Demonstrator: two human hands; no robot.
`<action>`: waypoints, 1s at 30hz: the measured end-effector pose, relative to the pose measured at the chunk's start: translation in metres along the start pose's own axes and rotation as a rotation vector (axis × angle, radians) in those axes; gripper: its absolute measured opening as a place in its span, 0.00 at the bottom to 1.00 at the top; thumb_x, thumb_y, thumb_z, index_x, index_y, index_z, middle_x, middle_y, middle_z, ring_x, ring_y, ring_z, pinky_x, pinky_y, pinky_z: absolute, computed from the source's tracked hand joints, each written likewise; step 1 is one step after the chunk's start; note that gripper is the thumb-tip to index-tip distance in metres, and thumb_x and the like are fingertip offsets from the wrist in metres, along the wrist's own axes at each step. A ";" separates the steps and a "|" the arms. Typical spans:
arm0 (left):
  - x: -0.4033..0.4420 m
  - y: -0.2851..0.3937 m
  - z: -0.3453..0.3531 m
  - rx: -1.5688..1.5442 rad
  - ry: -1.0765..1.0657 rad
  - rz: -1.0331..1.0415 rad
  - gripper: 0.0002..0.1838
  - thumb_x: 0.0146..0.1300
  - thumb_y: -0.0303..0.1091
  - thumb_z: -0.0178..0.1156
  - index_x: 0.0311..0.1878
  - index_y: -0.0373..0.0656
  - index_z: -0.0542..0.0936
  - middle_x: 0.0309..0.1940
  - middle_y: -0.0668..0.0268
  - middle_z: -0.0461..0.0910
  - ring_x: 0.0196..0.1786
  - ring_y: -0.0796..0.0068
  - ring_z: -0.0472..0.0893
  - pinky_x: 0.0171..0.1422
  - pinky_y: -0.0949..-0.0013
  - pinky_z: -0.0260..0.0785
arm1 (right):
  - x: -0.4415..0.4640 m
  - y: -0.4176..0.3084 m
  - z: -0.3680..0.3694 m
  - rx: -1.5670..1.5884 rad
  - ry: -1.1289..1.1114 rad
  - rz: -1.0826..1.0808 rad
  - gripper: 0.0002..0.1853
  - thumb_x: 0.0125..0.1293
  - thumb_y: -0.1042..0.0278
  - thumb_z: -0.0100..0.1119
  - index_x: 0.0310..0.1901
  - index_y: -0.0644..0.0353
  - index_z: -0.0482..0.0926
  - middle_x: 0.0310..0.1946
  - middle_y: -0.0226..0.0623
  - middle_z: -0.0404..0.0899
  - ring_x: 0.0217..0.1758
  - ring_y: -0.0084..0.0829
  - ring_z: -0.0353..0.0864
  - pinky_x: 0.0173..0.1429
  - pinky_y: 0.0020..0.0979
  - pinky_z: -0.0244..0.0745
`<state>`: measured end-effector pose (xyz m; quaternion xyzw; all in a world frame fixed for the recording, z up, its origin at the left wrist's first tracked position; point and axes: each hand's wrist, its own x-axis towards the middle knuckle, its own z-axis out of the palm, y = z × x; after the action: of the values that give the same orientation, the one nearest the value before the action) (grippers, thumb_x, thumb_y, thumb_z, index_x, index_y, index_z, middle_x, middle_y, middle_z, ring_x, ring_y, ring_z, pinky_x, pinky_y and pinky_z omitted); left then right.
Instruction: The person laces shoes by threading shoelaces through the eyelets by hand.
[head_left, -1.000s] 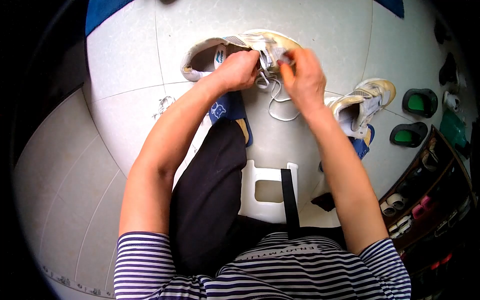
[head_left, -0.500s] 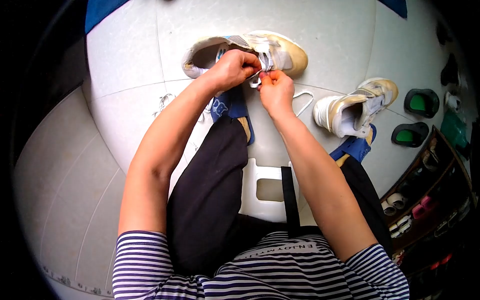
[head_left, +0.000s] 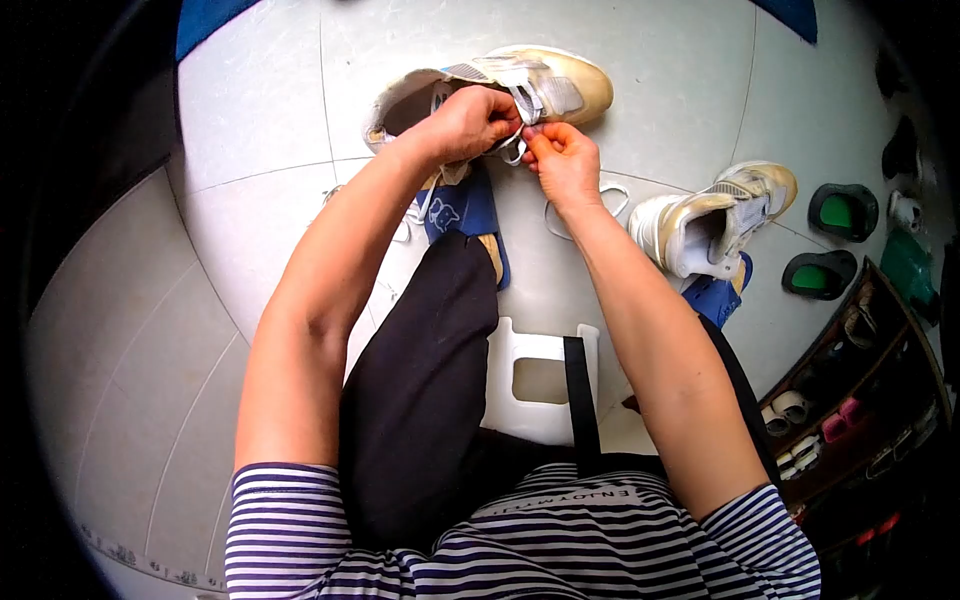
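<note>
The work is carried out over a floor of pale grey square tiles (head_left: 420,40), with thin joint lines. Blue material (head_left: 210,22) is noted in the upper left corner of the frame. A dark shoe rack (head_left: 893,375) with curved edges, filled with footwear, is seen at lower right. Above it, two black slippers with green insoles (head_left: 843,211) are set one above the other. A white plastic stool with a square opening (head_left: 540,425) is found at lower centre.

The low-cut sneaker in white and yellowed cream (head_left: 535,70) is located at upper centre. Its toe is pointed to the right and its heel to the left; its long axis is laid nearly across the frame, raised slightly towards the right. Its ankle opening is exposed at the heel end. A similar sneaker (head_left: 735,205) is placed at right, toe directed to the upper right.

At the sneaker's near side, a flat white lace (head_left: 517,153) is pinched by the left hand (head_left: 475,120), its fingers curled and drawn together. The lace is also gripped by the right hand (head_left: 568,165), thumb and forefinger brought together. A blue slipper with a pale printed figure (head_left: 465,205) is positioned below the left hand.
</note>
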<state>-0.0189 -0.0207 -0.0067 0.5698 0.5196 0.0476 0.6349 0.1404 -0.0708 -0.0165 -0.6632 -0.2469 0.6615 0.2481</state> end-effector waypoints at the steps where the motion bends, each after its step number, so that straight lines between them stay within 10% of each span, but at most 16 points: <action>1: 0.000 -0.001 0.001 0.002 0.000 0.000 0.04 0.57 0.25 0.58 0.34 0.36 0.79 0.25 0.60 0.79 0.30 0.75 0.76 0.39 0.69 0.69 | 0.001 -0.002 -0.002 -0.070 -0.016 -0.015 0.08 0.63 0.69 0.61 0.35 0.66 0.77 0.23 0.30 0.78 0.23 0.18 0.75 0.28 0.19 0.68; 5: -0.003 0.002 0.006 0.134 0.063 0.018 0.07 0.54 0.26 0.54 0.34 0.34 0.76 0.23 0.59 0.75 0.28 0.75 0.72 0.38 0.68 0.68 | 0.005 -0.026 -0.024 -0.549 -0.196 -0.105 0.11 0.62 0.65 0.62 0.35 0.66 0.80 0.23 0.33 0.81 0.25 0.20 0.77 0.31 0.24 0.71; 7: -0.004 0.004 0.009 0.138 0.074 0.041 0.08 0.51 0.32 0.57 0.32 0.37 0.78 0.26 0.53 0.79 0.30 0.58 0.78 0.39 0.62 0.70 | 0.005 -0.038 -0.038 -0.789 -0.048 -0.314 0.12 0.58 0.62 0.63 0.35 0.63 0.80 0.22 0.37 0.81 0.26 0.28 0.80 0.34 0.29 0.73; 12: -0.006 0.007 0.011 0.198 0.125 0.044 0.09 0.51 0.33 0.58 0.33 0.37 0.78 0.26 0.52 0.79 0.33 0.54 0.79 0.39 0.60 0.70 | 0.013 -0.058 -0.042 -1.004 0.301 -0.503 0.21 0.56 0.59 0.63 0.49 0.58 0.74 0.44 0.44 0.75 0.50 0.43 0.74 0.54 0.40 0.71; 21: -0.010 0.001 0.009 0.179 0.350 -0.102 0.12 0.53 0.35 0.57 0.35 0.35 0.79 0.30 0.48 0.79 0.36 0.50 0.79 0.43 0.59 0.71 | 0.023 -0.064 -0.041 -1.104 0.238 -0.342 0.26 0.54 0.51 0.66 0.52 0.54 0.73 0.47 0.39 0.72 0.52 0.39 0.74 0.54 0.38 0.71; 26: -0.017 -0.006 0.005 -0.220 0.147 -0.049 0.11 0.62 0.35 0.56 0.40 0.37 0.80 0.26 0.65 0.80 0.31 0.77 0.76 0.38 0.69 0.70 | 0.027 -0.058 -0.043 -1.081 0.283 -0.344 0.31 0.51 0.51 0.68 0.54 0.59 0.71 0.50 0.43 0.71 0.54 0.40 0.72 0.57 0.38 0.69; 30: -0.010 0.001 0.008 -0.013 0.108 -0.142 0.09 0.61 0.31 0.58 0.41 0.37 0.77 0.26 0.62 0.79 0.31 0.71 0.77 0.39 0.67 0.70 | 0.043 -0.050 -0.054 -0.827 0.104 -0.090 0.36 0.49 0.48 0.70 0.54 0.67 0.71 0.47 0.47 0.77 0.48 0.37 0.78 0.54 0.34 0.72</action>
<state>-0.0171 -0.0317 -0.0015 0.5240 0.5920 0.0365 0.6113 0.1943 -0.0050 -0.0161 -0.7279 -0.5077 0.4609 0.0017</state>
